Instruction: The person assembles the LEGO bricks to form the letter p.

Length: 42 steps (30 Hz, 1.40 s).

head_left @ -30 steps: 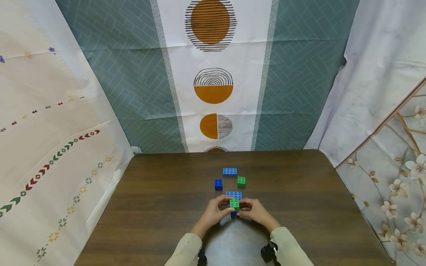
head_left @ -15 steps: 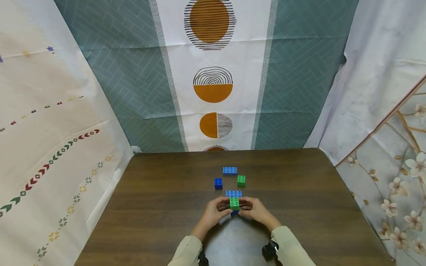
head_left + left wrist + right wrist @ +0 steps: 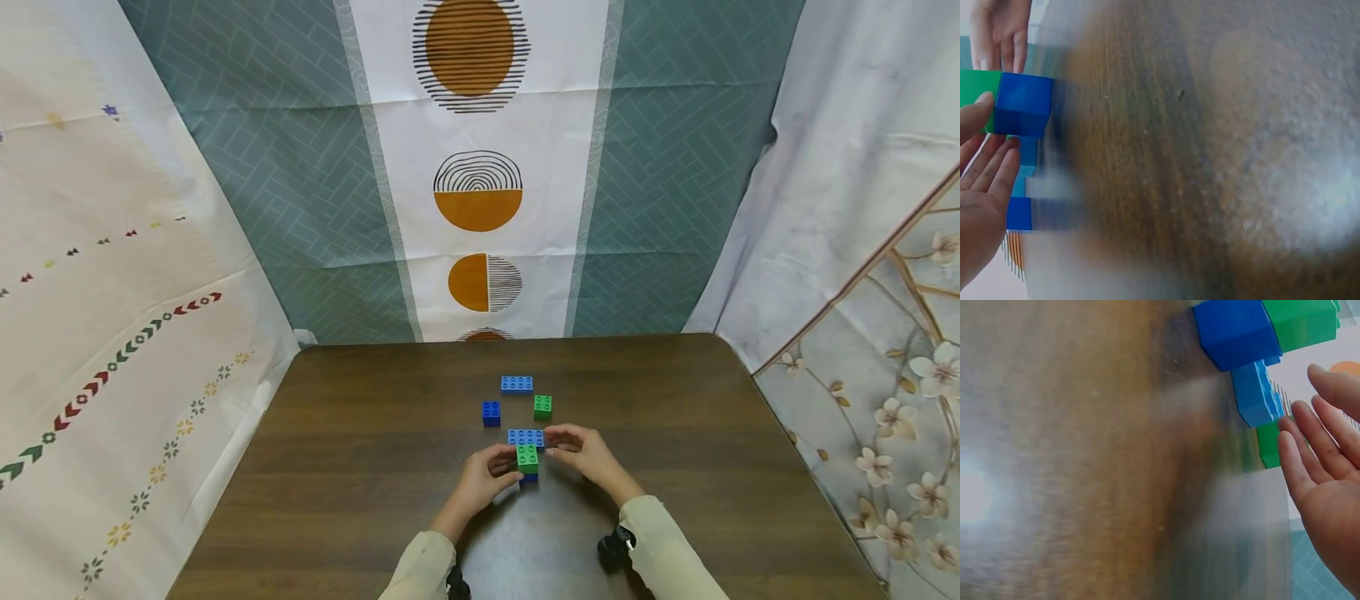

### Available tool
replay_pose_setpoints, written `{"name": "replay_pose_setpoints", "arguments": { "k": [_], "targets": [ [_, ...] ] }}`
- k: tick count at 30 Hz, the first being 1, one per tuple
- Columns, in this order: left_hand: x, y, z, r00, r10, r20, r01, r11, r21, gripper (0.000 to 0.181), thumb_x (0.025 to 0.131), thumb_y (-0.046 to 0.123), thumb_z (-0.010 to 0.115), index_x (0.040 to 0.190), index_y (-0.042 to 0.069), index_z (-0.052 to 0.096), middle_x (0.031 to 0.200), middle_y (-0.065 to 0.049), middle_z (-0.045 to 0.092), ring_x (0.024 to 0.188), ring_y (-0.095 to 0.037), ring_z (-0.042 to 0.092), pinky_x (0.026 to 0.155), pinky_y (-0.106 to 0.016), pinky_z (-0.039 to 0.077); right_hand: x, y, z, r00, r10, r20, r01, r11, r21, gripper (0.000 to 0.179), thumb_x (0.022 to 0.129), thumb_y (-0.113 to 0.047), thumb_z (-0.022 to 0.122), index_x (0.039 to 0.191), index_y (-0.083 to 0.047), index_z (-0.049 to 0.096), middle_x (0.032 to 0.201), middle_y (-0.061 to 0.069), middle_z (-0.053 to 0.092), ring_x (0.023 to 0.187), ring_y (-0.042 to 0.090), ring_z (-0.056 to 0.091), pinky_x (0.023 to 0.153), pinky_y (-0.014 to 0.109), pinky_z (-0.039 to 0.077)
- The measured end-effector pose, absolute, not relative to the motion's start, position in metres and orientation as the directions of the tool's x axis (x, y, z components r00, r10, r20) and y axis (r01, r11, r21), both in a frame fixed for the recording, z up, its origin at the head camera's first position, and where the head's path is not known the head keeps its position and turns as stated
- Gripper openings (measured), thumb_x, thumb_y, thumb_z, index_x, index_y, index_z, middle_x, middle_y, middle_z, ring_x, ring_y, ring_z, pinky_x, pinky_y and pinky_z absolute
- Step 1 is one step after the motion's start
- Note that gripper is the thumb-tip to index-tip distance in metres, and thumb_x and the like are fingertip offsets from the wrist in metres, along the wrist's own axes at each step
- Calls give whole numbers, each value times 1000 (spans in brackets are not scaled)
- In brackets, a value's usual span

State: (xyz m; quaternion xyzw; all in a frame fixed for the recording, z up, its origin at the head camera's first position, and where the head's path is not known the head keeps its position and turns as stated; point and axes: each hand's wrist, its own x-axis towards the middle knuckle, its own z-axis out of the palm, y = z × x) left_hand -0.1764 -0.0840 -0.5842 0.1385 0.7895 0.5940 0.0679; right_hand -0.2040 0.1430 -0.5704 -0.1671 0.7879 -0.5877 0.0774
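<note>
A green toy brick (image 3: 527,461) sits on top of a dark blue brick (image 3: 1024,105), forming a small upright stack on the table. My left hand (image 3: 482,482) holds the green brick, its thumb on the near face and its fingers at the side and behind. To the right of the stack, my right hand (image 3: 588,458) is apart from it, fingers extended and nothing held. Just beyond the stack lies a light blue brick (image 3: 526,437), wider than the others, with the right fingertips near its right end. The stack hides part of it in the right wrist view.
Farther back on the brown table (image 3: 360,467) stand a dark blue brick (image 3: 491,414), a green brick (image 3: 543,407) and a light blue brick (image 3: 517,384). Hanging cloths rise behind the table's far edge and along both sides.
My right hand has let go of the stack and moved away to the right, its fingers spreading. My left hand stays at the green brick. The other bricks have not moved.
</note>
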Motion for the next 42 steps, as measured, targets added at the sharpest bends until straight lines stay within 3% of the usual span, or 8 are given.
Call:
{"name": "replay_pose_setpoints", "arguments": {
  "k": [4,10,16,24,30,36,42],
  "targets": [
    [-177,-85,-587,-953,299,51,128,244,961,36,82,0,74,117,-1,63,113,-18,66,107,-32,63,89,-37,55,-207,141,-561,-949,-303,86,-161,232,-959,32,88,1,67,118,9,60,118,26,62,110,42,58,95,48,49],
    [-171,-83,-571,-952,301,61,132,222,966,34,83,-5,71,116,-6,62,112,-23,65,107,-38,62,91,-43,53,-224,137,-584,-957,-276,94,-161,228,-960,37,86,-6,72,121,2,62,121,19,63,113,35,59,97,45,49],
    [-178,-85,-589,-953,298,52,122,221,968,35,83,1,73,117,-1,63,114,-17,66,108,-31,63,91,-34,54,-231,128,-586,-939,-321,123,-190,188,-964,41,86,-3,71,123,9,58,123,27,59,114,43,56,97,54,46],
    [-176,-85,-588,-953,297,52,117,208,971,35,83,3,74,116,0,64,113,-17,66,108,-31,63,91,-35,54,-236,121,-593,-921,-368,127,-227,243,-943,36,86,4,69,120,11,60,120,26,61,113,41,57,97,50,47],
    [-177,-85,-588,-956,289,42,109,219,970,34,84,2,73,116,0,64,113,-16,66,107,-30,63,91,-34,54,-238,118,-600,-909,-390,150,-254,232,-939,33,83,17,62,116,19,57,116,36,57,109,51,54,93,59,45],
    [-172,-83,-576,-955,292,54,125,232,965,33,84,-4,71,116,-3,63,112,-20,65,107,-34,63,91,-40,54,-235,116,-601,-922,-367,127,-257,332,-908,32,84,11,66,116,8,64,115,25,61,108,42,59,92,52,50],
    [-165,-83,-556,-949,310,52,121,209,970,32,85,-5,69,116,-6,62,113,-23,64,108,-38,62,92,-45,52,-236,117,-605,-925,-356,129,-257,339,-905,32,82,7,69,114,3,67,114,19,63,109,38,59,93,50,50]
  ]
}}
